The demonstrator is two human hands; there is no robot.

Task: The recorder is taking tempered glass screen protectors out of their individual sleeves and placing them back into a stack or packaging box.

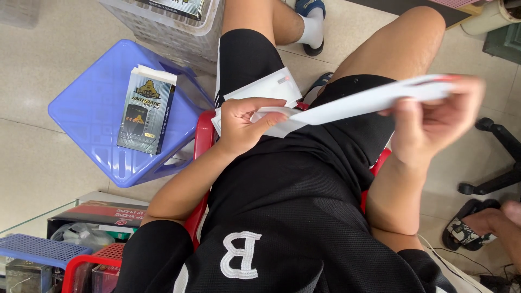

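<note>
I sit on a red plastic chair (204,142) in black shorts. My left hand (242,123) pinches the near end of a white paper sleeve (282,126) over my lap. My right hand (434,116) grips the far end of a long flat white strip (369,100), blurred by motion, that runs from the sleeve out to the right. Another white envelope-like packet (268,87) lies on my left thigh just beyond my left hand.
A blue plastic stool (92,114) stands to the left with a dark and gold product box (145,115) on top. A clear crate (173,27) sits beyond it. Boxes (97,214) lie at lower left. Another person's sandalled foot (469,225) is at lower right.
</note>
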